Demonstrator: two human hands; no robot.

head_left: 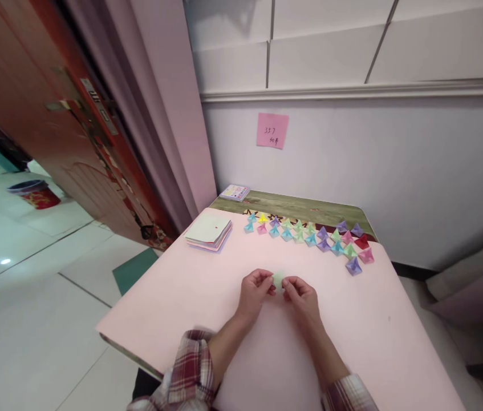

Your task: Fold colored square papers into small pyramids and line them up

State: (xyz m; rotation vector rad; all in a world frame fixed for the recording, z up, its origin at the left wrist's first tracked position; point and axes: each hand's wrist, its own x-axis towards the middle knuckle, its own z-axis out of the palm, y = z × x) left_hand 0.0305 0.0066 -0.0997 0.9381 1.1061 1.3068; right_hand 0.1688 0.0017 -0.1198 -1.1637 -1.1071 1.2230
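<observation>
Between my two hands is a small piece of pale green folded paper (277, 279), held just above the pink tabletop (190, 297). My left hand (257, 291) pinches its left side between thumb and fingers. On the other side, my right hand (301, 294) is closed on the right edge with thumb and forefinger. The fingers cover part of the paper, so its exact folds do not show. Beyond my hands stand rows of small folded paper pieces (323, 244) in blue, purple, green, pink, yellow and red, each with a pointed top.
A stack of square coloured paper (209, 231) lies at the table's left, a pale sheet on top. Behind it, a small printed pack (235, 192) rests by the wall. A pink note (272, 131) is stuck to the wall. Left are a door (53, 108) and a bin (36, 194).
</observation>
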